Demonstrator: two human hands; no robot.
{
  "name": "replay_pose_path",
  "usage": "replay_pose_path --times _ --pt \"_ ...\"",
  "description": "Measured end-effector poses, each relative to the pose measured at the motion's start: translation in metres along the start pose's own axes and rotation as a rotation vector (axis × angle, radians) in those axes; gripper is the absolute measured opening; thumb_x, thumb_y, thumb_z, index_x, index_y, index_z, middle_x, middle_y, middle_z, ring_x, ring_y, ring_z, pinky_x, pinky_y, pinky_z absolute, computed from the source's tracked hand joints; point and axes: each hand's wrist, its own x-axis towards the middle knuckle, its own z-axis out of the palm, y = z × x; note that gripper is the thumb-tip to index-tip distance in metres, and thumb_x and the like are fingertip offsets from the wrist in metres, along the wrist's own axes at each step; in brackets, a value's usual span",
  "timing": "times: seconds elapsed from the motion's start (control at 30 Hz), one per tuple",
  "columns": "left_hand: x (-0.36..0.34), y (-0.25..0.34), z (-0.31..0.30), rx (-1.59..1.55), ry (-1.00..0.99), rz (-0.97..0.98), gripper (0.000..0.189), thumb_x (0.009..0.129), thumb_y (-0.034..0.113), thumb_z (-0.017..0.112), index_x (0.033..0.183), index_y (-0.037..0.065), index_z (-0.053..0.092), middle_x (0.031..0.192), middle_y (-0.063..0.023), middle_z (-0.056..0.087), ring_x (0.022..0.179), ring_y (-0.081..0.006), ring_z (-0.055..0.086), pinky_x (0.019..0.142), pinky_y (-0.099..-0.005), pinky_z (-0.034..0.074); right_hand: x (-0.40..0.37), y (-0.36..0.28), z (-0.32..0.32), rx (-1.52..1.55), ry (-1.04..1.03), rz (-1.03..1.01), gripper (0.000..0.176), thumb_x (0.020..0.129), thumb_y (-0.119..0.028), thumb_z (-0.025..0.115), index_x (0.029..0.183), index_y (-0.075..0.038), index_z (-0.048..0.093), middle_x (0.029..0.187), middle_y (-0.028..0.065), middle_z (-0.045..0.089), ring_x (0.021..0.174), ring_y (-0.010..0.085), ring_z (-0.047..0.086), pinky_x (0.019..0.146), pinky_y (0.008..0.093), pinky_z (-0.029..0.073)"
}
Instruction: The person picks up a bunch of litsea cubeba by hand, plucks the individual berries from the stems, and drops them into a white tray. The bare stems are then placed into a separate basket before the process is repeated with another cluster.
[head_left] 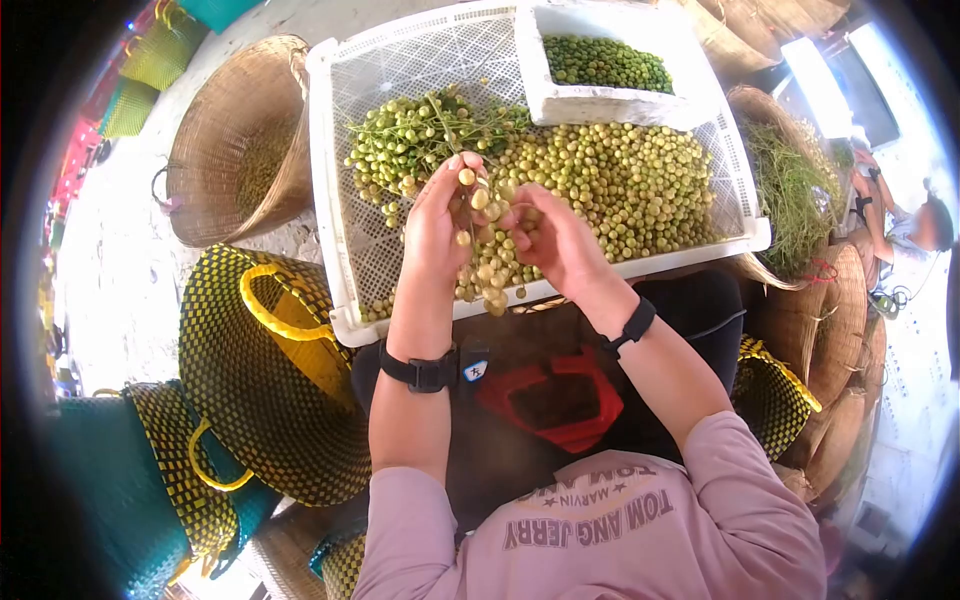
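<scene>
My left hand (436, 222) is raised over the front of a white plastic crate (342, 250), its fingers closed on a bunch of small round yellow-green fruits (492, 275) that hangs down between my hands. On the bunch's other side is my right hand (562, 240), with thumb and fingers curled in against the fruits. Behind my hands, a heap of fruits still on green stems (425, 135) lies in the crate's left part. Loose fruits (630, 185) spread across the middle and right. My fingertips partly hide what they pinch.
A white box of small green fruits (608, 65) sits in the crate's back right corner. Wicker basket (225, 140) and black-yellow woven basket (260, 380) stand left. Bare stems (785, 190) fill a basket at right. Another person (910, 225) sits far right.
</scene>
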Motion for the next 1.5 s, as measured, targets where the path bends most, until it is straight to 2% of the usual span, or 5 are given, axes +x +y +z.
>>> replay_pose_path --times 0.97,1.13,1.2,1.3,1.5 --pt "-0.004 0.007 0.003 0.242 0.292 0.088 0.025 0.096 0.027 0.049 0.104 0.009 0.064 0.077 0.0016 0.057 0.058 -0.0094 0.053 0.047 -0.0234 0.043 0.007 -0.001 -0.021 -0.550 0.012 -0.220 0.023 0.091 -0.029 0.061 0.102 -0.008 0.057 0.081 -0.0032 0.055 0.068 0.0029 0.045 0.059 0.0176 0.036" --pt "0.003 0.010 -0.009 0.085 0.314 0.103 0.024 0.096 0.030 0.048 0.103 0.012 0.063 0.073 0.0014 0.053 0.053 -0.0094 0.049 0.043 -0.0247 0.040 0.026 -0.021 -0.053 -0.997 0.165 -0.543 0.023 0.090 -0.028 0.060 0.096 -0.006 0.060 0.091 0.0025 0.060 0.085 0.0111 0.055 0.076 0.0266 0.045" --pt "0.001 0.012 -0.005 0.095 0.355 0.136 0.023 0.097 0.029 0.048 0.103 0.013 0.062 0.073 0.0014 0.053 0.054 -0.0087 0.048 0.043 -0.0247 0.039 0.029 -0.023 -0.057 -1.634 0.310 -1.159 0.022 0.087 -0.025 0.064 0.093 -0.005 0.060 0.092 0.0052 0.062 0.084 0.0143 0.058 0.074 0.0286 0.046" --pt "0.002 0.009 -0.002 0.115 0.411 0.237 0.024 0.096 0.028 0.051 0.099 0.009 0.065 0.073 0.0006 0.056 0.050 -0.0092 0.050 0.041 -0.0230 0.041 -0.013 -0.017 -0.006 -1.097 0.033 -0.713 0.019 0.083 -0.020 0.068 0.092 -0.006 0.059 0.091 0.0064 0.062 0.081 0.0188 0.059 0.070 0.0316 0.047" --pt "0.009 -0.003 -0.002 0.158 0.420 0.418 0.021 0.096 0.023 0.052 0.095 0.008 0.067 0.073 0.0034 0.057 0.053 -0.0034 0.048 0.044 -0.0191 0.038 -0.018 0.011 0.023 -1.296 0.028 -0.990 0.023 0.077 -0.014 0.072 0.094 -0.007 0.058 0.085 0.0084 0.058 0.076 0.0261 0.058 0.065 0.0360 0.047"
